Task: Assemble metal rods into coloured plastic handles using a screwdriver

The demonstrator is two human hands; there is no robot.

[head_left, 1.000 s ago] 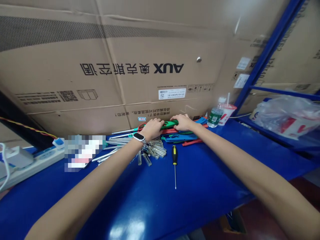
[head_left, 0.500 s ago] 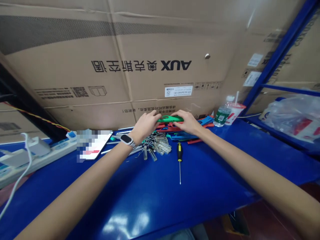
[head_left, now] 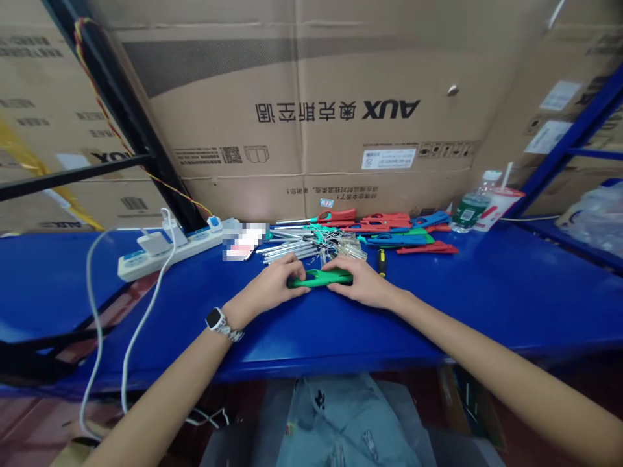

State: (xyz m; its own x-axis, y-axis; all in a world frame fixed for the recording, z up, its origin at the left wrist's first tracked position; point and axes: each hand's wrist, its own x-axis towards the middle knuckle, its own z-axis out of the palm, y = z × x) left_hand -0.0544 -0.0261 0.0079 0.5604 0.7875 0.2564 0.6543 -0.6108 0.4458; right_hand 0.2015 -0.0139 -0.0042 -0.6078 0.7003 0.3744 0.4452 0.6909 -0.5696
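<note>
A green lighter handle shell (head_left: 318, 279) lies sideways between my hands, low over the blue tabletop. My left hand (head_left: 276, 283) pinches its left end. Closed on the right end is my right hand (head_left: 367, 283), its fingers over the top and thumb below. Just beyond them sit clear fuel tanks with thin wires (head_left: 353, 246) and a bundle of metal tubes (head_left: 292, 250). The screwdriver (head_left: 381, 261) has its black-and-yellow handle showing behind my right hand; the shaft is hidden. Red lighter handles (head_left: 387, 220) and blue lighter handles (head_left: 396, 240) are heaped at the back right.
A water bottle (head_left: 471, 204) and a lidded cup (head_left: 499, 209) stand at the back right. A power strip (head_left: 195, 243) with white cables lies left, beside a blurred phone (head_left: 246, 242). A large cardboard box (head_left: 321, 143) walls off the back. The table's front edge (head_left: 311, 366) is near my forearms.
Both hands have brought the green handle shell from over the heap toward me, down close to the front of the table. The camera view has shifted left and tilted down.
</note>
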